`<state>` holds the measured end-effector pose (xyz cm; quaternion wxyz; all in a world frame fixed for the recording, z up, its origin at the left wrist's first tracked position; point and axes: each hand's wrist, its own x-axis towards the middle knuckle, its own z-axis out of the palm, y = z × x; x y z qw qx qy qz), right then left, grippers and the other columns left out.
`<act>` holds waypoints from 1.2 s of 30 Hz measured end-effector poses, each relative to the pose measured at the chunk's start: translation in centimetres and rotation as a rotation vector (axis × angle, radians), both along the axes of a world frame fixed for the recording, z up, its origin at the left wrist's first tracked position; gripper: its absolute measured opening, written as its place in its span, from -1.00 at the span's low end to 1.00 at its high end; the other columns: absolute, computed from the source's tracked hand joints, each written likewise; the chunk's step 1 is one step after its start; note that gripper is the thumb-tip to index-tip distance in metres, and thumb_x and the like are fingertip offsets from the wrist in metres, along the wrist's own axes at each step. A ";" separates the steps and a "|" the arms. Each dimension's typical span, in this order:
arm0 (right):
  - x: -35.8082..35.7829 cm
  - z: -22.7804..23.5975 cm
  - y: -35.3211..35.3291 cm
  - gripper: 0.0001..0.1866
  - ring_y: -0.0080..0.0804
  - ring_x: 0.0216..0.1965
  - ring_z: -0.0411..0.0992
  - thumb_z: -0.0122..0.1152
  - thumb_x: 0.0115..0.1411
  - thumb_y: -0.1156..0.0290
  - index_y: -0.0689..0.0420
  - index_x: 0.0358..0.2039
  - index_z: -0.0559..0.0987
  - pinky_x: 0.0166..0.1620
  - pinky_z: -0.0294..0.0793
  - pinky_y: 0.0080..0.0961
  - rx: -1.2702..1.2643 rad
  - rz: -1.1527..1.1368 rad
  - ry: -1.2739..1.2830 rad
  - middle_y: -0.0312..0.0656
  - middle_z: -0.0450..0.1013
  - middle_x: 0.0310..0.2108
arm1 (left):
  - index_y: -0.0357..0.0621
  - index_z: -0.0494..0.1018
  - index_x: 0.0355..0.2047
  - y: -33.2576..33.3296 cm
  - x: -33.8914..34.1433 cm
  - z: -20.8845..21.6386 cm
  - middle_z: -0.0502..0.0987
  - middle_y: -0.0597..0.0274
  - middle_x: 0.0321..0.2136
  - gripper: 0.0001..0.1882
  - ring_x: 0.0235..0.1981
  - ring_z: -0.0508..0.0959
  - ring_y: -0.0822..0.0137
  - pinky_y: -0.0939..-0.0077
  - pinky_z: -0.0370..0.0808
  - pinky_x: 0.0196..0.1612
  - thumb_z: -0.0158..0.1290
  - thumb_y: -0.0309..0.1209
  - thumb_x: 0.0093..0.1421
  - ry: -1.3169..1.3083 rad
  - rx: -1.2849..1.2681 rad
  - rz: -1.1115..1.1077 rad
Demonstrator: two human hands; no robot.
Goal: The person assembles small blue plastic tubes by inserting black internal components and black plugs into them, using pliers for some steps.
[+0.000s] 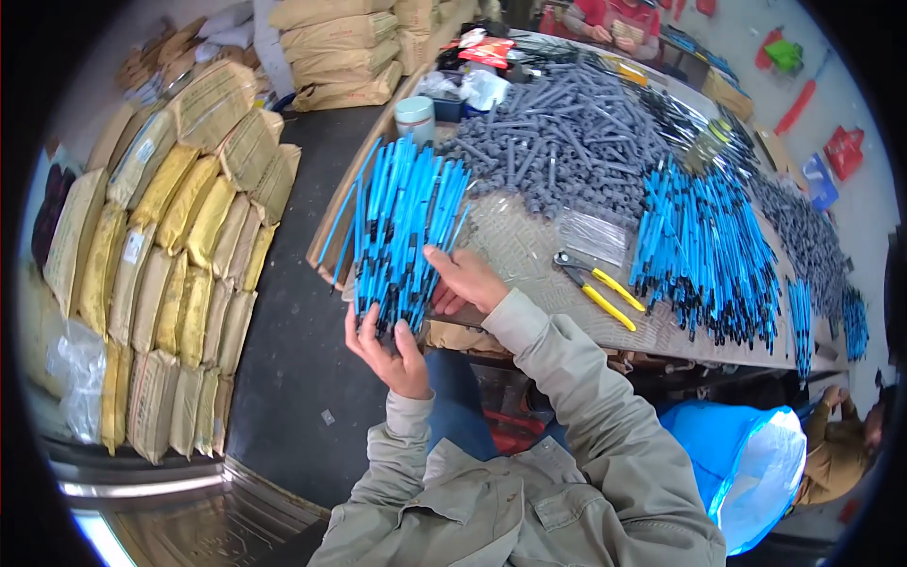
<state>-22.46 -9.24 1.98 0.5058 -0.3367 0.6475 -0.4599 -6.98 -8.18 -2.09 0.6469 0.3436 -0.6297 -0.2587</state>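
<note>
A bundle of blue rods with black ends (402, 222) lies at the left corner of the table, its near ends toward me. My left hand (389, 357) touches the near ends from below, fingers spread and slightly curved. On the bundle's right side rests my right hand (468, 279), thumb raised and fingers stretched out along the rods. Neither hand is wrapped round the rods. To the right, cutting pliers with yellow handles (600, 288) lie on the table beside a sheaf of thin clear strips (593, 234).
A heap of grey plastic pieces (567, 132) covers the table's middle, with a larger pile of blue rods (699, 255) to its right. A lidded can (415, 118) stands behind my bundle. Stacked sacks (179, 265) fill the left. Co-workers sit far (614, 24) and right (836, 444).
</note>
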 end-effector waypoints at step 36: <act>-29.0 5.1 23.4 -0.75 -0.08 -0.34 0.50 0.17 -0.08 0.21 0.11 -0.44 0.57 -0.27 0.48 -0.26 0.559 -0.632 1.635 -0.05 0.51 -0.33 | -0.21 0.49 -0.38 12.3 -3.7 4.7 0.49 0.08 -0.29 -0.84 -0.16 0.46 0.05 0.31 0.37 -0.08 0.06 -0.64 -0.02 -0.329 -0.189 -0.823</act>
